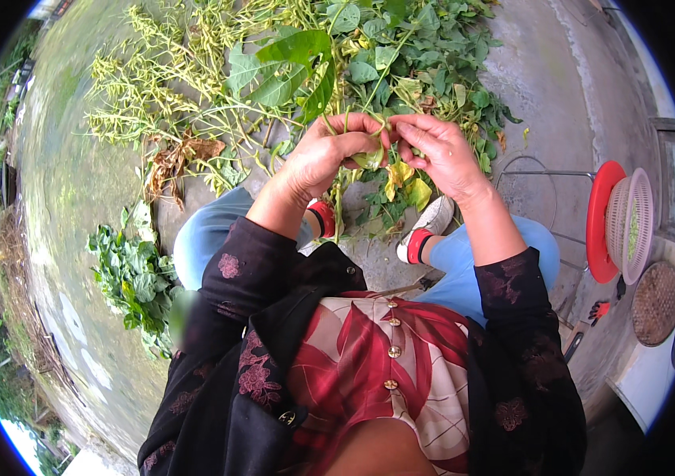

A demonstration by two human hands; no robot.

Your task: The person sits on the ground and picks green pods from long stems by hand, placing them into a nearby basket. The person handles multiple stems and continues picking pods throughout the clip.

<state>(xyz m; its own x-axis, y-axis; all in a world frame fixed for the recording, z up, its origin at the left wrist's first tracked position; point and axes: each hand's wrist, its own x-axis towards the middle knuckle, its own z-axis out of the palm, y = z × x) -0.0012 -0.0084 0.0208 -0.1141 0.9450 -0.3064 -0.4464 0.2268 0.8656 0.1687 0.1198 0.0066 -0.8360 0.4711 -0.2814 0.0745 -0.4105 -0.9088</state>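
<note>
My left hand is closed around a green leafy stalk, with broad leaves rising above the knuckles. Below its fingers shows a pale green leaf or pod. The thumb and fingertips of my right hand are drawn together, right against the left fingertips. What lies between them is too small and hidden to make out. On the ground beyond both hands, a heap of green leafy plants spreads beside stripped-looking yellow-green stalks with pods. Yellow leaves hang under the hands.
To the right, a pale plastic basket rests on a red stool with metal legs. A round woven tray stands nearby. Green leaves are piled at the left. Withered brown leaves lie near my knee on concrete.
</note>
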